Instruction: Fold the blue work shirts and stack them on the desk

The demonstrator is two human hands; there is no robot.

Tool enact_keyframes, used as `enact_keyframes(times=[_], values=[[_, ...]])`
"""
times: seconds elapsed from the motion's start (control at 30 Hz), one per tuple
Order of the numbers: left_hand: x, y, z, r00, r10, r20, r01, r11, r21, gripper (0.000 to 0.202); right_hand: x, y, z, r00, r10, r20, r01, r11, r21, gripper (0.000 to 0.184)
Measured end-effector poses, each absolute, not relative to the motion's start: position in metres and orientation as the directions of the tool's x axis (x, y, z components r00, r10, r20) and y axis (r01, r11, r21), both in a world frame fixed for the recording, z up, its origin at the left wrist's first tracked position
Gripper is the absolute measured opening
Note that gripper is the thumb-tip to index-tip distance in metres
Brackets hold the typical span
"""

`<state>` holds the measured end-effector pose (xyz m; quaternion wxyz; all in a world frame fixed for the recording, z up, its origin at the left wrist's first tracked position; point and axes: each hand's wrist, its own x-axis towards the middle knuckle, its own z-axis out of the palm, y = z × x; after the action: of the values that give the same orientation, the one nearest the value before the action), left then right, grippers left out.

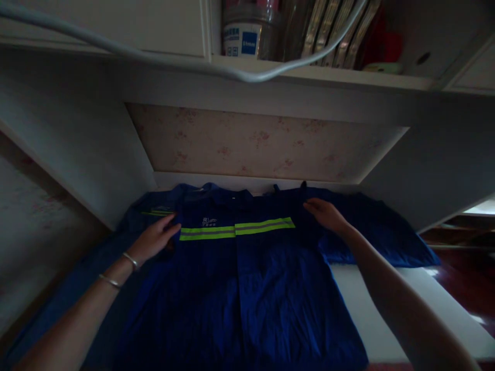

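Note:
A dark blue work jacket (pixel 216 278) lies spread on a white surface, front side up. Across its chest runs a yellow-green reflective band (pixel 266 225) with a grey stripe, and a small white logo (pixel 209 222) sits above it. My left hand (pixel 157 239), with two bangles on the wrist, closes on the jacket's edge at the left end of the band. At the opposite shoulder, my right hand (pixel 325 214) pinches the cloth, its fingertips partly lost in the dark fabric.
Another blue garment (pixel 135 219) with a yellow-green stripe lies at left, partly under the jacket. More dark blue cloth (pixel 379 232) lies at right on the white surface (pixel 359 304). Overhead, a shelf (pixel 328 74) holds a clear tub (pixel 247 38); a white cable (pixel 255 76) hangs before it.

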<state>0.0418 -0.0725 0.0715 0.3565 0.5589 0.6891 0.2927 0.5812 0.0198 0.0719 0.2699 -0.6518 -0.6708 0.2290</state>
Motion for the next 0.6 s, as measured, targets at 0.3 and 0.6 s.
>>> enact_keyframes(times=[0.3,0.6], values=[[0.079,-0.053,0.005,0.038,0.989,0.142,0.843,-0.108,0.527,0.060,0.527,0.029,0.029,-0.101,0.974,0.201,0.794,0.201,-0.574,0.046],[0.080,-0.064,-0.027,0.078,0.996,0.048,0.951,-0.089,0.297,0.063,0.502,0.018,-0.014,-0.184,0.983,0.027,0.956,0.186,-0.229,0.053]])
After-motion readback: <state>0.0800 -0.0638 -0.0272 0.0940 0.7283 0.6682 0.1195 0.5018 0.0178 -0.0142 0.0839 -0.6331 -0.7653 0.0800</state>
